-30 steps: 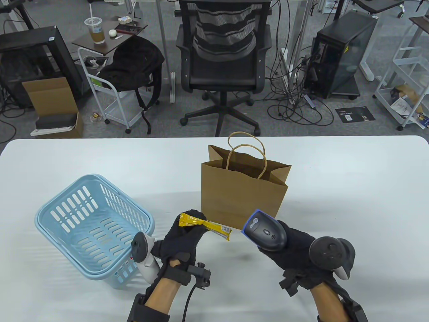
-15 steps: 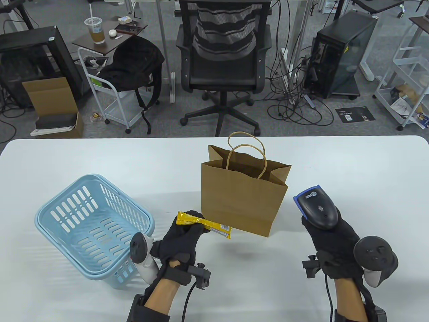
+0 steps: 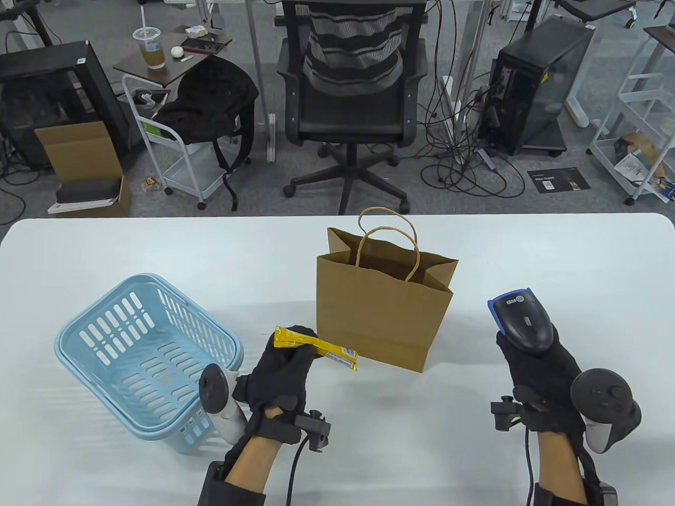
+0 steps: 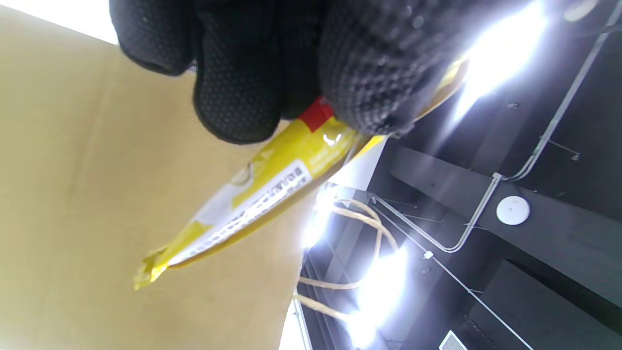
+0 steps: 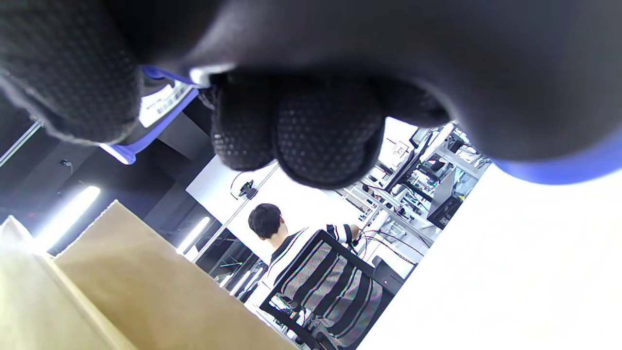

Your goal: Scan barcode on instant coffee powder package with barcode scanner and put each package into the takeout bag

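My left hand pinches a yellow instant coffee stick package just left of the brown paper takeout bag, above the table. The left wrist view shows the package held between gloved fingertips, its printed label facing the camera, with the bag's wall behind it. My right hand grips the black and blue barcode scanner to the right of the bag, its head pointing away from me. In the right wrist view the fingers wrap the scanner.
A light blue plastic basket lies tilted at the left, with nothing showing inside. The takeout bag stands open at mid-table with its handles up. An office chair stands beyond the far table edge.
My right hand has swung the scanner from beside the package out to the right of the bag. The left hand with the package has shifted slightly left and up.
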Available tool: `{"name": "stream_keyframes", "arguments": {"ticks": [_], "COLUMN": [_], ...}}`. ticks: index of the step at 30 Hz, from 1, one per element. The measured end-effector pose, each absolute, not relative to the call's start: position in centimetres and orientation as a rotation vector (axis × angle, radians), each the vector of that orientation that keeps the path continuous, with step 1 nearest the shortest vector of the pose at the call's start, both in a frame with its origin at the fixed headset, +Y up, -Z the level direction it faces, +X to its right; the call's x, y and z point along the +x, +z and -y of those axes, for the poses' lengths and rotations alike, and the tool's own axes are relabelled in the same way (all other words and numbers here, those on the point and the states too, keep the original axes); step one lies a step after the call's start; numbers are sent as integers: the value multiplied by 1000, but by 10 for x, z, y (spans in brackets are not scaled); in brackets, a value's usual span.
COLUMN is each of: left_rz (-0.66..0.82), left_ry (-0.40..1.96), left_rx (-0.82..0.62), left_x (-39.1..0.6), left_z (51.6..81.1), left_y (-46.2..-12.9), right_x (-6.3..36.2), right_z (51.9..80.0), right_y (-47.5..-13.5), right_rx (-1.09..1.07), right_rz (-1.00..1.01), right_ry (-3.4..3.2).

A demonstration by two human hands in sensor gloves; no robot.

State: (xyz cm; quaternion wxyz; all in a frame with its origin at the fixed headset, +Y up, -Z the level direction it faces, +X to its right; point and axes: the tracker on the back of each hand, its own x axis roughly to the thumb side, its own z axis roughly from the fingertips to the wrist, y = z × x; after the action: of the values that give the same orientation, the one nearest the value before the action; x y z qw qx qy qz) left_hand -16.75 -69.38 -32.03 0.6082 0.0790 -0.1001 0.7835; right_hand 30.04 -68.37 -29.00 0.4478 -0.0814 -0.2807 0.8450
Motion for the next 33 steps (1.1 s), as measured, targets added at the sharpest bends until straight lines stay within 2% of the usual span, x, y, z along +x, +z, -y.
{"name": "stream_keyframes", "arguments": {"ticks": [7, 11, 15, 20, 33], "left_rz": [289, 337, 352, 320, 276], "left_ry": [1734, 1691, 1607, 1562, 1571], "left_rx": [300, 289, 353, 362, 308], "left_x": [-171, -167, -166, -168, -149], "left_z": [644, 610, 585, 574, 574], "left_y": [-332, -340, -356, -374, -400], "right_x": [298, 298, 299, 298, 297], "right_z": [686, 685, 685, 686, 686], "right_y": [-292, -292, -292, -292, -293], "right_rx": [-181, -169, -168, -173, -170], "right_rz": [671, 672, 673, 663, 652], "right_ry": [2078, 2056, 2043, 2042, 2041]}}
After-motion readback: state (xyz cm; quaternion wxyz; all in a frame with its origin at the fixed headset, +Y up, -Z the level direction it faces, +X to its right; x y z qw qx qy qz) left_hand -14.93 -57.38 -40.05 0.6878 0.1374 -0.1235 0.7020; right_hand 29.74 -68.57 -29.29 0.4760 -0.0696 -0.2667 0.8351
